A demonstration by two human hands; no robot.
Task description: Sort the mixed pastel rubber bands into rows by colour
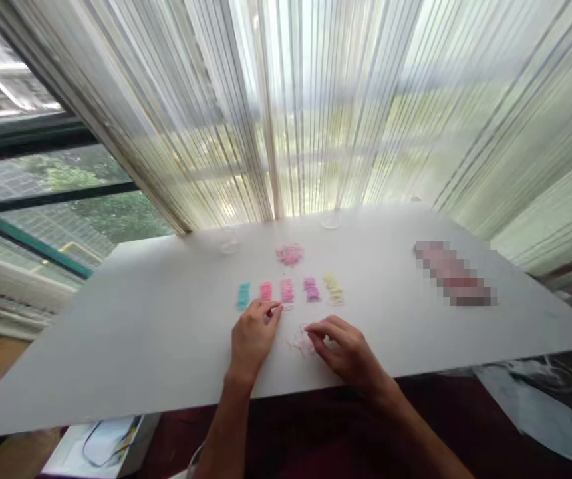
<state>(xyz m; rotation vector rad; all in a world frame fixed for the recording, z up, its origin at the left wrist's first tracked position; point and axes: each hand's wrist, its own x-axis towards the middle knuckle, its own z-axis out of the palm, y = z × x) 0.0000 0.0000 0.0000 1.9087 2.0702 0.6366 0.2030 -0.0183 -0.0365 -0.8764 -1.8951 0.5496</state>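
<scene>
My left hand (255,336) is closed in a pinch below the rows, with a thin pink elastic band (288,308) at its fingertips. My right hand (343,342) pinches over a loose pile of pale pink and white elastic bands (302,340); what lies between its fingertips is too small to make out. Beyond the hands, small elastic bands are laid in columns by colour: teal (243,295), bright pink (265,291), light pink (286,290), purple (310,289) and yellow (333,289). Farther back sits a mixed pink heap of bands (290,255).
The white table (166,332) reaches to a striped sheer curtain (306,133) by the window. Clear round objects (229,243) stand near its back edge. A blurred-out pinkish item (453,274) lies at right. Below the front edge are an open white box (101,446) and a pale sheet (535,406).
</scene>
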